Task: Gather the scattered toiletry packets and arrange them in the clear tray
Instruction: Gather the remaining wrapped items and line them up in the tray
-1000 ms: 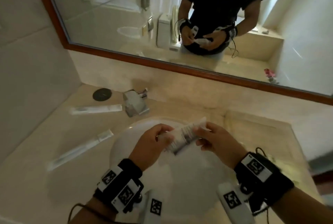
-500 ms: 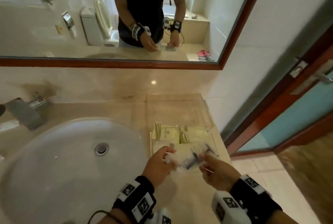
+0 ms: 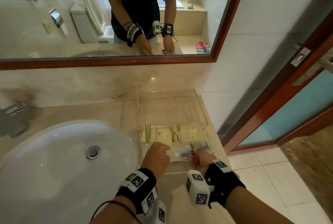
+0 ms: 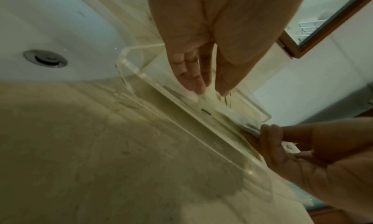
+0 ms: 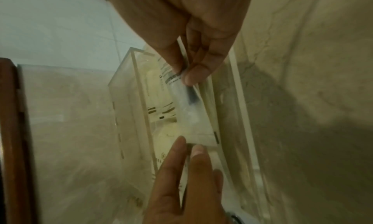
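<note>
The clear tray (image 3: 205, 124) stands on the counter right of the sink. Two cream packets (image 3: 156, 134) (image 3: 187, 134) lie side by side in it. In front of them, low inside the tray, a see-through packet (image 3: 182, 151) with a dark item is held crosswise. My right hand (image 3: 193, 155) pinches its right end between thumb and finger; in the right wrist view that pinch (image 5: 183, 76) sits on the packet (image 5: 193, 119). My left hand (image 3: 166, 151) has straight fingers (image 4: 198, 87) touching the packet's left end.
The white sink (image 3: 72, 151) with its drain (image 3: 93, 152) lies left of the tray, with the faucet (image 3: 14, 115) at far left. A mirror (image 3: 108, 16) hangs above the counter. A wood-framed door (image 3: 288, 108) and the tiled floor lie right of the counter edge.
My view swung right from the sink to the tray. Both hands carried the see-through packet over and lowered it into the tray's front part. My left fingers have straightened.
</note>
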